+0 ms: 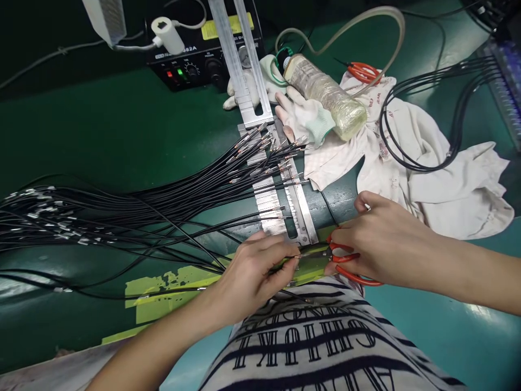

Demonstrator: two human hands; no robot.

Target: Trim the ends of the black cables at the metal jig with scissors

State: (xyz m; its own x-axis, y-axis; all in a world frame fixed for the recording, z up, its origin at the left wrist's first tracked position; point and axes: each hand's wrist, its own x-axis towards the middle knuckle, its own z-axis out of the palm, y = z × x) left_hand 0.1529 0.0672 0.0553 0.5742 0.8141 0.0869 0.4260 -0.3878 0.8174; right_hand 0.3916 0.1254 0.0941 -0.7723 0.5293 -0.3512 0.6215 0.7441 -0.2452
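Note:
My left hand (pixel 260 271) pinches a thin black cable close to its end, at the table's front edge. In my right hand (pixel 378 241) is a pair of red-handled scissors (pixel 345 258), fingers closed around the handles. The blades point left toward the cable end and reach close to my left fingertips; whether they touch the cable I cannot tell. Left of my hands spreads a large bundle of black cables (pixel 163 201) with stripped ends and small metal sleeves. Many of their ends rest across a slotted metal fixture (pixel 271 206).
Behind stands a black control box (pixel 179 76) with lit buttons. White gloves (pixel 305 117), a clear bottle of yellowish liquid (pixel 325 95) and a cloth (pixel 427 184) lie at the back right. Coiled black cables (pixel 385 136) and another red-handled tool (pixel 364 72) rest there. Yellow-green tape (pixel 163 288) covers the front edge.

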